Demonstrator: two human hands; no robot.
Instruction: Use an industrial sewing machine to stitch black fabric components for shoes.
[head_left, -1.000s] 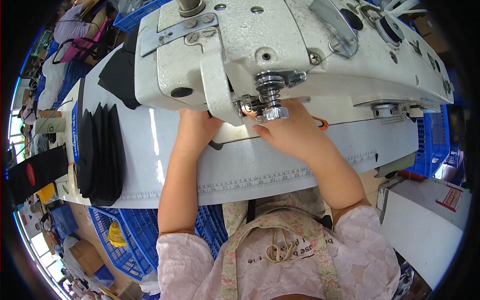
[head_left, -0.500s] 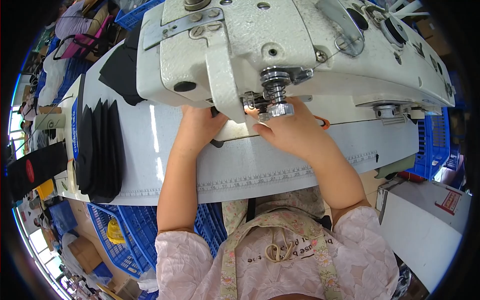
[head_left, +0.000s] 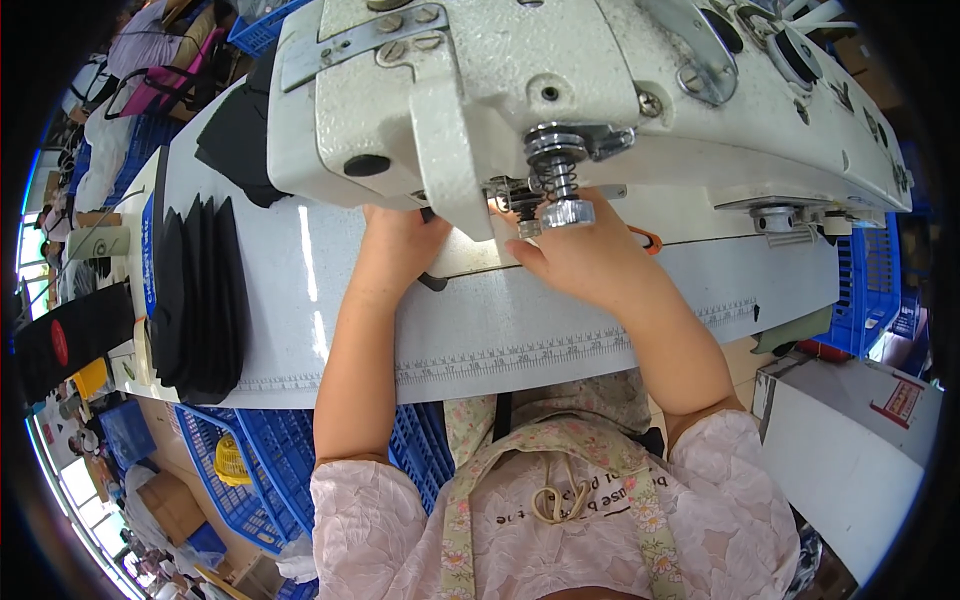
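A white sewing machine head (head_left: 470, 80) hangs over both my hands. My left hand (head_left: 398, 245) is under its left end, fingers mostly hidden behind it. Beside that hand a black fabric edge (head_left: 432, 283) sticks out toward me, and a dark bit shows at its fingertips. My right hand (head_left: 575, 262) lies beneath the thread tension knob (head_left: 567, 212), thumb pointing left and the other fingers covered. An orange-edged loop (head_left: 648, 240), perhaps a tool's handle, shows just right of that hand; whether I hold it cannot be told.
Folded black fabric pieces (head_left: 200, 300) stand in a row at the table's left, with more black fabric (head_left: 240, 140) behind. A ruler strip (head_left: 520, 355) runs along the front edge. Blue baskets (head_left: 270, 470) sit below left, another blue basket (head_left: 865, 285) at right, above a white box (head_left: 850, 430).
The machine appears shifted slightly up in view. Both hands stay at nearly the same place under it, and the black edge by my left hand has moved very little.
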